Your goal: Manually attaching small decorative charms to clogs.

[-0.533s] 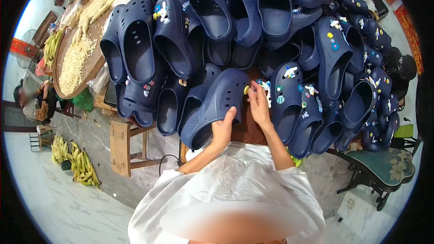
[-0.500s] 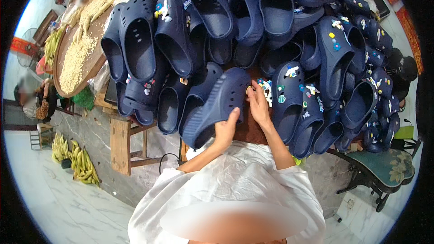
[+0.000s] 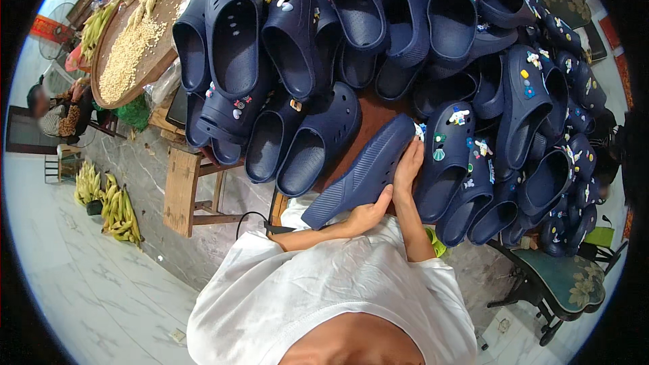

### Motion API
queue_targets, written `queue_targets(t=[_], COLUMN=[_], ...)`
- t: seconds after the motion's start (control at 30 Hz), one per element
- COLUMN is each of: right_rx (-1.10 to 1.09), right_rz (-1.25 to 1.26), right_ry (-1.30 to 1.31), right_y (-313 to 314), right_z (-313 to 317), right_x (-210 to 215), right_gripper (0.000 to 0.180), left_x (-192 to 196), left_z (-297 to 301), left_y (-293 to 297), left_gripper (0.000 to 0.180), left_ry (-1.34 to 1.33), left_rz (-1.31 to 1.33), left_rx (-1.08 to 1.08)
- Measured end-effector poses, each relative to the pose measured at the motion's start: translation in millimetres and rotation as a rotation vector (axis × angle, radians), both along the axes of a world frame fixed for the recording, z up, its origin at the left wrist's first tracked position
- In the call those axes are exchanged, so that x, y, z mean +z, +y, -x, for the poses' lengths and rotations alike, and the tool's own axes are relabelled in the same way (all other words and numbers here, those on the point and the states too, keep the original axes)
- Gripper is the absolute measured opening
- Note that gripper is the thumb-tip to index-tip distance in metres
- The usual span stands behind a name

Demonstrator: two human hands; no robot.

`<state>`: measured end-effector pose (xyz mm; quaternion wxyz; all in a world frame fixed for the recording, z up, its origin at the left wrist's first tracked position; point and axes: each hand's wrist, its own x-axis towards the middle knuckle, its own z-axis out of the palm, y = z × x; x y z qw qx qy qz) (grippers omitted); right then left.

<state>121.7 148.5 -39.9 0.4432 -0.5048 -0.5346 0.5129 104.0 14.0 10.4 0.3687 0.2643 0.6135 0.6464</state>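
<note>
A navy foam clog point(image 3: 365, 172) is tilted on its side, its ribbed sole turned to the left and its toe pointing away. My left hand point(image 3: 370, 216) grips it from below near the middle, thumb along the upper. Against the perforated upper, close to the toe, my right hand point(image 3: 408, 165) is closed with fingers together; its fingertips are partly hidden. Small white and colourful charms point(image 3: 420, 131) show right beside those fingertips. Just right of my right hand stands another navy clog point(image 3: 443, 155) with charms on it; a plain one point(image 3: 318, 145) stands to the left.
Many navy clogs point(image 3: 355, 7) are heaped across the brown table point(image 3: 378, 118). A round tray point(image 3: 152, 71) of pale kernels is at the far left, with a wooden stool point(image 3: 181, 192) nearer. Corn cobs point(image 3: 120, 213) lie on the floor; a padded chair point(image 3: 568, 280) stands right. Another person point(image 3: 64, 109) sits far left.
The held clog has turned further onto its side and come nearer to me. Both hands have moved with it, the left now lower under it. The whole view has shifted slightly.
</note>
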Motion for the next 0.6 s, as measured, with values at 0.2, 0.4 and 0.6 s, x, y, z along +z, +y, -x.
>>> queue_targets(t=[0.2, 0.4, 0.6], right_rx=[0.01, 0.088, 0.182], right_rz=[-0.163, -0.073, 0.121], right_ry=[0.044, 0.003, 0.04], right_y=[9.8, -4.5, 0.5], right_z=[-6.3, 7.5, -1.6], right_x=[-23.2, -1.5, -5.7], right_gripper=[0.03, 0.022, 0.034], left_x=[7.7, -3.6, 17.3], left_z=[-4.1, 13.3, 43.3], left_y=[-0.9, 12.7, 13.4], left_gripper=[0.016, 0.024, 0.044], left_ry=[-0.008, -0.041, -0.838], left_rz=[0.0, -0.001, -0.059], left_rx=[0.126, 0.306, 0.305])
